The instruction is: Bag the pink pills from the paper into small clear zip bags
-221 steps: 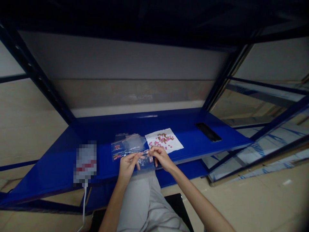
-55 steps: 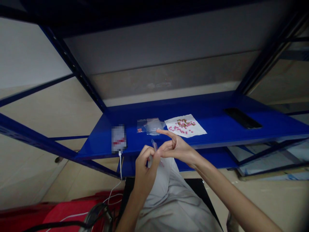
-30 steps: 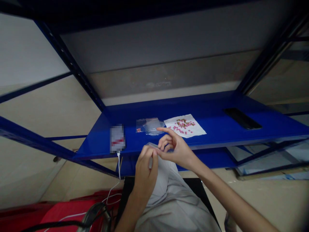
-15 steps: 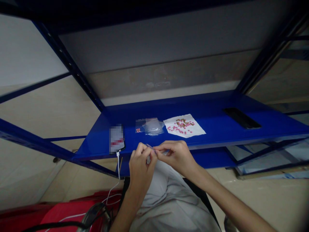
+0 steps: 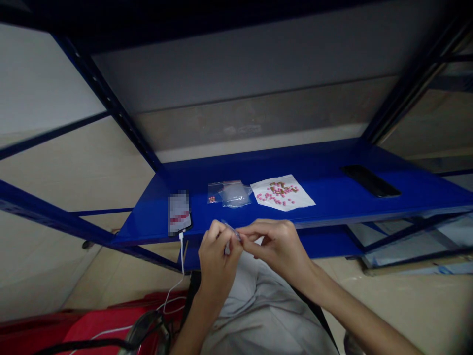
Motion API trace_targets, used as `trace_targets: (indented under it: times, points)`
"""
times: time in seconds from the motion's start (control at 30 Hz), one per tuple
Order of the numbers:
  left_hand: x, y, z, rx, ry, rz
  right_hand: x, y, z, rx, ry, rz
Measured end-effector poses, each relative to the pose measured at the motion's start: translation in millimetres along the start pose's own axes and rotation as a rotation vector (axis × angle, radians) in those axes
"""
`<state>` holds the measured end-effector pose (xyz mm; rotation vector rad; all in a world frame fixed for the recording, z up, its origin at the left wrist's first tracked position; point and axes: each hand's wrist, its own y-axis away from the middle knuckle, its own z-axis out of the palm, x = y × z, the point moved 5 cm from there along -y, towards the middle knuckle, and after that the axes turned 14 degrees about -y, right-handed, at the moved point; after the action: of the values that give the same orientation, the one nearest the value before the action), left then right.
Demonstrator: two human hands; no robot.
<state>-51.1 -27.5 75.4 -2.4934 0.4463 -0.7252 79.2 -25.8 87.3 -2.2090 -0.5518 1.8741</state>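
Observation:
Both of my hands meet in front of the shelf's near edge, pinching a small clear plastic bag (image 5: 232,229). My left hand (image 5: 219,254) is closed on the bag's left side, and my right hand (image 5: 277,241) pinches its right end between thumb and fingers. Fingers cover most of the bag, so I cannot make out its contents. Beyond them lies a stack of clear plastic bags (image 5: 235,194). Left of it, a zip bag (image 5: 214,187) holds a few small reddish pills (image 5: 212,199). Pink pills (image 5: 275,199) and brownish-green capsules (image 5: 280,188) lie loose on a white paper sheet (image 5: 305,198).
A phone (image 5: 179,217) with a white charging cable (image 5: 182,256) rests at the blue shelf's (image 5: 318,160) left front. A dark flat device (image 5: 370,181) lies at the right. Blue uprights (image 5: 111,103) frame the shelf. A red surface (image 5: 99,328) is at lower left.
My right hand has shifted slightly right and down, its fingers still on the bag. More of the clear bag shows between my hands. The things on the shelf stay put.

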Motion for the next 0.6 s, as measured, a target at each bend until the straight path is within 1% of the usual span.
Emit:
trace_targets:
  times: [0.1,0.17,0.23,0.33,0.5,0.6]
  points:
    - [3.2,1.3,-5.9,0.060,0.050,-0.009,-4.4,-2.0,-12.4,0.160,0.105,-0.003]
    - [4.3,1.6,-6.7,0.047,0.078,-0.013,-5.3,-4.4,-16.7,0.189,0.140,0.008]
    - [4.9,1.3,-5.5,0.005,0.090,-0.013,-5.0,-6.6,-16.1,0.155,0.136,0.020]
    - [6.0,0.4,-3.3,-0.033,0.088,0.001,-2.0,-6.9,-9.8,0.065,0.112,0.051]
    - [9.0,2.2,1.8,-0.042,0.069,0.029,11.5,-3.5,-0.6,-0.065,0.095,0.120]
    - [10.2,6.6,1.2,-0.012,0.007,0.043,23.1,-3.6,0.8,-0.131,0.163,0.185]
